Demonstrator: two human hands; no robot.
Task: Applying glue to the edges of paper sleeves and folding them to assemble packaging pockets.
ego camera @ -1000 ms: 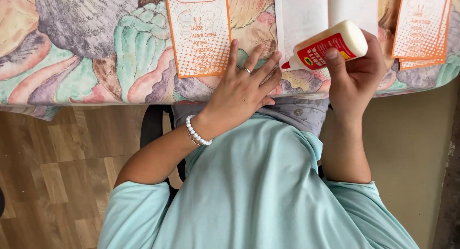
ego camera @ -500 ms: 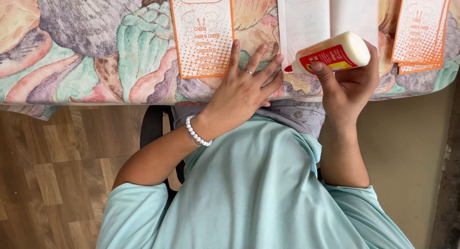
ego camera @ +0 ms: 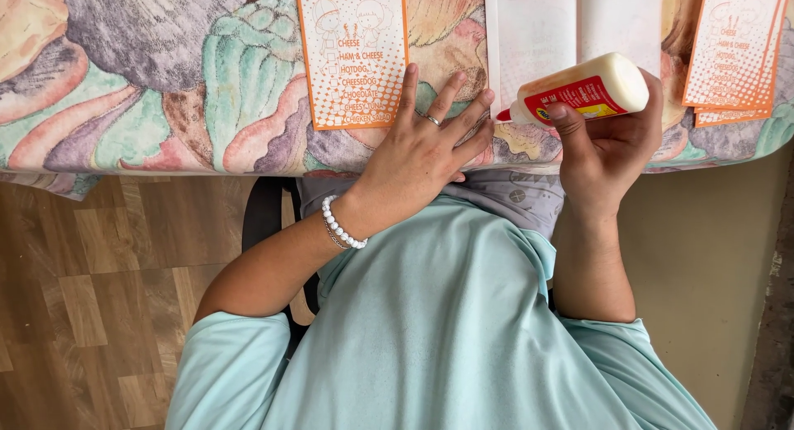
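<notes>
Here, seen from the head camera looking down:

Right hand (ego camera: 608, 149): closed around a glue bottle (ego camera: 583, 91), thumb across the red label, fingers wrapped behind. The bottle is cream-coloured, held on its side just above the near edge of the table (ego camera: 165, 107), its nozzle pointing toward the left hand.

Left hand (ego camera: 426, 149): open and flat, fingers spread, palm down on the table edge, grasping nothing. A ring sits on one finger; a white bead bracelet (ego camera: 341, 227) circles the wrist. The fingertips lie just beside the lower edge of an orange-and-white printed card (ego camera: 354, 54); whether they touch it cannot be told from this angle.

White folded sheet (ego camera: 571, 25): lying on the table between the two hands, partly behind the glue bottle.

Stack of orange printed cards (ego camera: 736, 54): at the right end of the table, just beside the right hand, well apart from the left.

Table covering: a cloth patterned with large shell shapes in grey, green, peach and pink.

Person: seated, wearing a pale teal shirt (ego camera: 447, 331), a grey garment at the lap near the table edge.

Floor (ego camera: 107, 273): wood-look planks, at the left.
</notes>
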